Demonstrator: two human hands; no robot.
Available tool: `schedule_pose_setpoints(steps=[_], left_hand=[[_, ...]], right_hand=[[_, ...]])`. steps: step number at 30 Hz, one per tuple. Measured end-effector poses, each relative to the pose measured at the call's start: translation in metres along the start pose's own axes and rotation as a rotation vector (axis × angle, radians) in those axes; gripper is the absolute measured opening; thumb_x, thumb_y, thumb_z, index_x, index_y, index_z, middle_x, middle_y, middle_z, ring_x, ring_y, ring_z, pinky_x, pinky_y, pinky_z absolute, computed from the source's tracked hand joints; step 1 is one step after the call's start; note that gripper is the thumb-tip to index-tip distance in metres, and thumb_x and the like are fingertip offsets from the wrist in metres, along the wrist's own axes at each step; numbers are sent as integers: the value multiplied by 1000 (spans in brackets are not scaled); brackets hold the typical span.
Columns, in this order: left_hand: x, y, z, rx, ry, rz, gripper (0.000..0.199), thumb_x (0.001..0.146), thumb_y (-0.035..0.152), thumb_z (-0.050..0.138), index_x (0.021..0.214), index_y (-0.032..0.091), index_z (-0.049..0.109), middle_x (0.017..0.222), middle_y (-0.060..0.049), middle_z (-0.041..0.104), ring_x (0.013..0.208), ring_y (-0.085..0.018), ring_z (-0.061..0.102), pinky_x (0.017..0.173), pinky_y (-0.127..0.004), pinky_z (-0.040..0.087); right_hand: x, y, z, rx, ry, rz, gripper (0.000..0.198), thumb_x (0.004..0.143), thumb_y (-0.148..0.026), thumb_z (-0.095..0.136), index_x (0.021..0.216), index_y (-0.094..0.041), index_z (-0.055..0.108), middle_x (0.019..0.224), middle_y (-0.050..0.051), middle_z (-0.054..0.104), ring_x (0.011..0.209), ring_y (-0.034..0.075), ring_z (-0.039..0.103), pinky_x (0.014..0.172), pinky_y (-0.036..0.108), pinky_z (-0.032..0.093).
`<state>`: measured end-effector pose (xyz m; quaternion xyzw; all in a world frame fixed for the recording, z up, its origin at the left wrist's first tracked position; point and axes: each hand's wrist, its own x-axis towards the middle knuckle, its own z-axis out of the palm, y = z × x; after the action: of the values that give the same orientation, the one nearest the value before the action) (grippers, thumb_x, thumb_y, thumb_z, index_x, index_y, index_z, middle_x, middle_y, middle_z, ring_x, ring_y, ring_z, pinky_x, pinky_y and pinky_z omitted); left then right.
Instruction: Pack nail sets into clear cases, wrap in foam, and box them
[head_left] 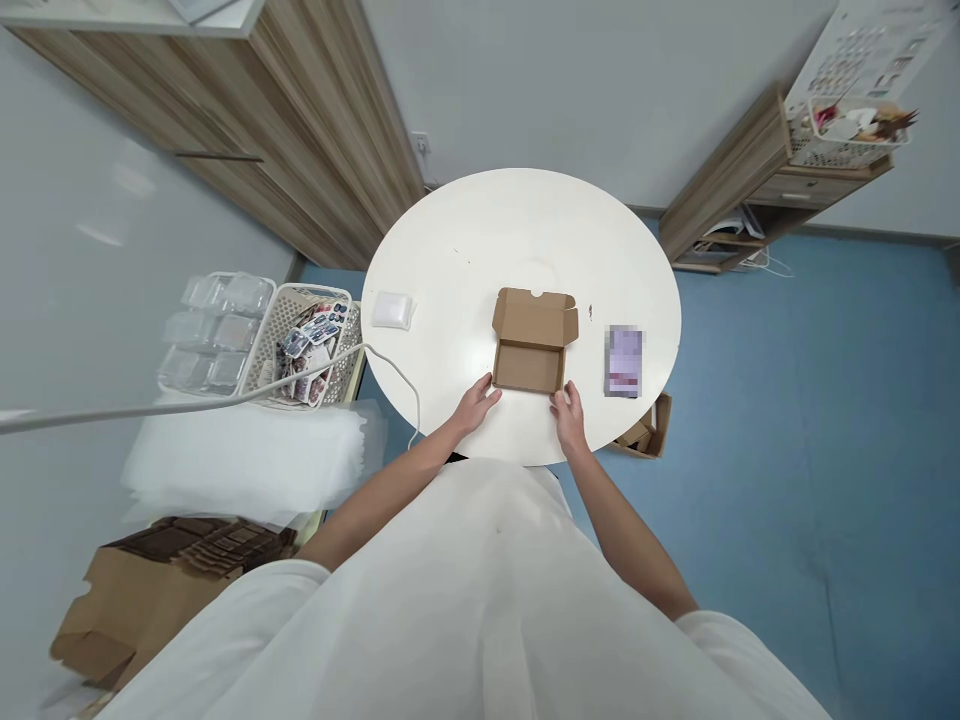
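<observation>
Both L grip (492,386) & R grip (564,390) at cardbd. box (529,367) nr. corners, can't tell if holding.

Wall socket (420,142) beside a wood-grain cabinet (322,120)

one view, worn on the head, looks forward and steeply down. nearest is the wearer's white fabric shirt (420,600), across the bottom of the frame; the bare left hand (474,408) and bare right hand (570,418) fall just below centre, farther off. the wide view reaches a plain pale-grey wall (585,90) at top centre and smooth blue floor (787,400) at right.
</observation>
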<state>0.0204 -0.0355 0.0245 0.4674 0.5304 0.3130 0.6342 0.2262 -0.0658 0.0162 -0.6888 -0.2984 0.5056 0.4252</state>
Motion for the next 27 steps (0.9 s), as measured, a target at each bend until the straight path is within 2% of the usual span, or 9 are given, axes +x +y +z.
schedule_pose_setpoints(steps=[3,5,7,9,11,13,17,22,27], left_hand=[[-4,-3,-7,27,41,-70,67,81,46,51,138,19,29,147,-10,23,134,-26,25,109,-40,25],[-7,-4,-18,53,80,-74,67,81,46,51,138,18,29,146,-12,24,133,-25,26,108,-40,26],[-9,-3,-33,105,163,-69,64,81,45,51,136,18,31,144,-12,29,132,-24,29,107,-40,27],[-9,-1,-54,168,280,-60,60,81,44,51,133,19,35,141,-12,33,130,-24,32,105,-39,30],[-9,0,-80,223,403,-46,55,82,44,50,130,20,38,138,-12,37,128,-24,35,102,-39,34],[-7,0,-108,270,509,-40,51,82,42,50,128,21,41,136,-12,39,126,-24,38,99,-38,37],[5,0,-162,324,626,-57,48,80,37,54,124,21,44,132,-12,40,124,-25,39,99,-39,38],[39,8,-209,297,615,-69,57,77,37,57,128,17,39,134,-14,39,125,-27,37,102,-39,33],[72,13,-230,293,564,-101,61,78,35,56,131,14,36,136,-16,36,128,-29,33,106,-42,25]], right_hand=[[-15,-9,4,-145,151,-173,59,80,-47,45,133,-24,31,139,11,30,101,17,51,87,35,46],[-25,-19,13,-193,177,-294,56,81,-44,45,132,-24,32,133,11,36,93,16,53,82,34,47],[-32,-30,30,-243,114,-362,50,80,-40,45,127,-23,37,122,11,45,86,15,53,80,34,47],[-35,-41,53,-320,-15,-377,40,80,-38,46,117,-21,48,108,9,54,82,16,54,79,34,46],[-35,-51,82,-397,-167,-367,31,80,-36,46,106,-22,55,99,7,58,78,17,54,78,34,46],[-30,-59,113,-440,-293,-339,28,79,-34,46,102,-23,57,99,6,58,77,16,54,74,33,47],[-11,-69,177,-452,-396,-215,33,76,-35,51,106,-23,55,112,7,56,88,17,54,75,32,47],[23,-74,247,-358,-330,-9,40,74,-39,54,110,-21,52,118,8,55,101,18,54,86,34,45],[47,-77,292,-251,-165,46,43,74,-41,55,111,-20,49,123,10,52,106,18,54,83,31,47]])
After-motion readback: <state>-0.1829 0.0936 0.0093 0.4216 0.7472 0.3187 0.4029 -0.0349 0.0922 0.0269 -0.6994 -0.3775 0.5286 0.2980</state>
